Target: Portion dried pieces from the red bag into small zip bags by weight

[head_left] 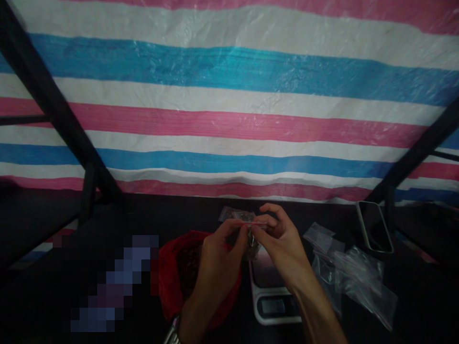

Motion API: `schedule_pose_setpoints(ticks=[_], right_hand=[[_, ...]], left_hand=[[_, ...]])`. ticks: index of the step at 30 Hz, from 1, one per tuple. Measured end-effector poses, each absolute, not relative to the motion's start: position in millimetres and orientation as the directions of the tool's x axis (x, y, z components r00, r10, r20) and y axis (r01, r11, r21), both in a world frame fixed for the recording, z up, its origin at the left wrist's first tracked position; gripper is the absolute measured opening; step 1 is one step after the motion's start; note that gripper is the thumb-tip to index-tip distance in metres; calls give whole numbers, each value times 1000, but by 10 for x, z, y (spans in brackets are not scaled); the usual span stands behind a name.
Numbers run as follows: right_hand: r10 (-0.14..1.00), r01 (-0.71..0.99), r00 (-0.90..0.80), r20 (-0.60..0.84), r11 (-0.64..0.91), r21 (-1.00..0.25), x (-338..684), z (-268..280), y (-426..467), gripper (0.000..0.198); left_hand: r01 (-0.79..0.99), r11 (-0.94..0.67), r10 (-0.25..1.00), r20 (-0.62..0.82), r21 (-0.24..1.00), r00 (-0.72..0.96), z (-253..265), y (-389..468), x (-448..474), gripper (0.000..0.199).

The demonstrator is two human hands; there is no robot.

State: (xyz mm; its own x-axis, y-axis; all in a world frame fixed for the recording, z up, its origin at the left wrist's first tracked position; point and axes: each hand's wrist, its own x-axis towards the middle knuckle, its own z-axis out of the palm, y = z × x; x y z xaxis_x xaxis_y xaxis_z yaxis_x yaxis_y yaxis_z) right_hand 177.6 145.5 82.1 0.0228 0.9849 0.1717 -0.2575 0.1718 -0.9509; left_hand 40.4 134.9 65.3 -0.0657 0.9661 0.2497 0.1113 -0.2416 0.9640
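Between my two hands hangs a small clear zip bag [253, 246] with a red strip along its top edge and some dark contents low inside. My left hand [224, 248] pinches the strip from the left, thumb against finger. From the right, my right hand [278, 236] pinches the same strip, its upper fingers curled. Just behind and below the bag stands a white digital scale [260, 313] with a metal plate, partly covered by my right forearm. Under my left arm sits an open red bag [167, 282] holding small brown pieces, too dark to name.
Several empty clear zip bags [358, 277] lie loosely right of the scale. A phone [375, 227] rests at the far right. More clear plastic [231, 213] lies behind my hands. Dark metal bars [68, 114] slope at both sides before a striped sheet [229, 124]. A blurred patch covers the left.
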Motion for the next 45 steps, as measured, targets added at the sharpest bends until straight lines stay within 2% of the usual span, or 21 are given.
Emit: schedule_pose_setpoints(ticks=[5,7,9,12,15,17,19,21,23,25,26,28,30,31,33,35,37,41,43,45], right_hand=[[979,-196,-23,203,195,-961,1724,777,1481,47],[974,-167,16,226,226,-960,1749,761,1546,42],[952,-99,139,272,287,-953,1832,739,1653,38],[851,70,390,351,353,-933,2036,677,1848,38],[771,273,502,391,288,-918,2201,573,2005,41],[801,398,453,391,211,-893,2246,501,2061,41],[863,457,358,357,171,-873,2254,459,2073,39],[885,450,321,337,170,-877,2236,471,2035,38],[878,410,327,350,201,-889,2169,531,1934,38],[910,382,235,342,237,-893,2021,603,1766,37],[939,388,134,318,246,-888,1917,630,1665,35],[970,509,-69,235,236,-828,1682,649,1467,31],[966,647,-200,162,254,-719,1482,627,1338,36],[969,693,-211,128,241,-679,1421,608,1316,37],[974,728,-164,154,225,-648,1393,569,1352,37],[960,719,-82,268,243,-651,1459,537,1450,33],[935,706,-65,348,290,-646,1543,515,1538,29],[931,678,-217,293,360,-641,1653,547,1564,27],[924,622,-246,292,381,-684,1787,627,1536,23],[929,585,-162,333,362,-726,2075,724,1503,22]], left_hand=[[218,-224,969,242,950,-58,653,1371,337,23],[245,-212,974,226,946,-28,656,1372,281,25],[264,-209,973,227,942,-40,676,1360,205,31],[316,-200,954,257,927,-152,761,1325,43,45],[445,-178,904,324,878,-278,880,1290,-175,43],[608,-104,871,367,787,-326,927,1271,-335,45],[775,23,872,366,631,-324,911,1251,-494,55],[869,139,907,290,476,-304,822,1236,-640,65],[893,211,945,151,398,-290,681,1238,-753,65],[874,228,968,1,429,-252,545,1270,-816,54],[852,200,978,-40,483,-206,498,1296,-827,45],[781,101,993,-14,616,-117,469,1357,-815,32],[711,34,992,63,703,-109,527,1410,-785,29],[684,23,987,94,729,-133,576,1428,-774,30],[654,18,969,148,756,-198,671,1441,-770,36],[659,25,958,170,751,-230,708,1435,-786,39],[694,28,971,145,719,-188,660,1424,-799,38],[768,27,994,66,639,-90,446,1412,-766,43],[794,16,988,112,608,-105,400,1409,-739,48],[820,13,972,186,573,-145,438,1406,-730,55]])
